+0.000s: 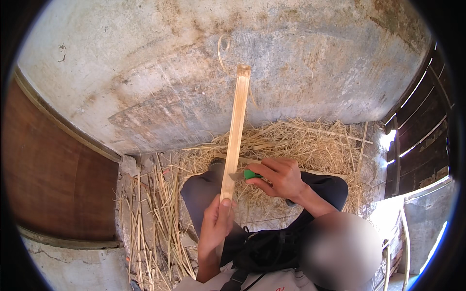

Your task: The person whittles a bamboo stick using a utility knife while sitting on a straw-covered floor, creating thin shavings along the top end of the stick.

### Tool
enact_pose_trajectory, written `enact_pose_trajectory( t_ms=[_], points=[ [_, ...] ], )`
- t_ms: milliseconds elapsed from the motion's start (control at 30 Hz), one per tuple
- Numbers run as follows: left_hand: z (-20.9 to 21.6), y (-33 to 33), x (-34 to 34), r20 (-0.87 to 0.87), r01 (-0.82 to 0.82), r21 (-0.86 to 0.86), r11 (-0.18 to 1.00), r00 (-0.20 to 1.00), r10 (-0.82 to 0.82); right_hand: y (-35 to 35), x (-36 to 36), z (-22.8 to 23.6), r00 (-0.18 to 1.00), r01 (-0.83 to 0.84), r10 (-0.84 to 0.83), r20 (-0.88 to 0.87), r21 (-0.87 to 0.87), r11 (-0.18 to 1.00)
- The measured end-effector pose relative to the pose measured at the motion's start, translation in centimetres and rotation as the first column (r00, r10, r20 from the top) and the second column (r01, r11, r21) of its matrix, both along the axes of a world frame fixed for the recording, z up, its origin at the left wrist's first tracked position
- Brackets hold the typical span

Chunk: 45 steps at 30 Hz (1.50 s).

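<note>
My left hand (216, 224) is closed around the lower end of a long, flat bamboo strip (235, 131). The strip points away from me and rises toward the wall, its far end darker and squared off. In my right hand (280, 178) is a green-handled knife (251, 174), gripped between thumb and fingers. Its blade lies against the strip's right edge, a little above my left hand. A thin curled shaving (221, 53) hangs beside the strip's far end.
A heap of bamboo shavings (310, 140) covers the floor beyond my bent legs (323, 189). Several thin bamboo sticks (167, 223) lie at the left. A stained wall (170, 87) stands ahead, a brown wooden panel (63, 169) at left, dark slatted boards (422, 131) at right.
</note>
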State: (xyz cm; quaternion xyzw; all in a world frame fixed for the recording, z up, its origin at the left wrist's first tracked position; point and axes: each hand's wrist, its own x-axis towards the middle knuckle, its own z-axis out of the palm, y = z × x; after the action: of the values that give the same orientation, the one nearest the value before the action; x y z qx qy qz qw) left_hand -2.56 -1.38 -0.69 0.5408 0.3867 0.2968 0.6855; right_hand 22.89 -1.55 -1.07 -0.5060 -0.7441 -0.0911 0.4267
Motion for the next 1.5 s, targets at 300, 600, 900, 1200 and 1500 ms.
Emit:
enact_pose_trajectory(
  t_ms=[300, 600, 900, 1200, 1500],
  points=[
    [-0.1, -0.6, -0.3, 0.004, -0.018, -0.039, 0.999, 1.000, 0.018, -0.1, 0.0, 0.1, 0.999, -0.004, 0.005, 0.033, -0.009, 1.000],
    [-0.7, -0.8, -1.1, -0.040, 0.035, 0.002, 0.999, 0.999, -0.034, 0.0, 0.0, -0.3, 0.999, -0.002, 0.002, 0.039, -0.006, 1.000],
    [-0.2, -1.5, -1.2, -0.010, 0.015, -0.050, 0.999, 1.000, -0.015, 0.3, 0.4, -0.6, 0.998, 0.022, -0.024, 0.054, 0.037, 0.999],
    [-1.5, -3.1, -2.2, -0.061, 0.074, -0.084, 0.994, 0.995, -0.080, 1.3, 2.4, -0.5, 0.995, 0.083, -0.083, -0.062, -0.007, 0.997],
    [-2.1, -5.3, -4.0, -0.096, 0.132, -0.255, 0.958, 0.982, -0.161, 2.9, 6.1, -1.0, 0.955, 0.236, -0.237, -0.177, -0.030, 0.971]
  ],
)
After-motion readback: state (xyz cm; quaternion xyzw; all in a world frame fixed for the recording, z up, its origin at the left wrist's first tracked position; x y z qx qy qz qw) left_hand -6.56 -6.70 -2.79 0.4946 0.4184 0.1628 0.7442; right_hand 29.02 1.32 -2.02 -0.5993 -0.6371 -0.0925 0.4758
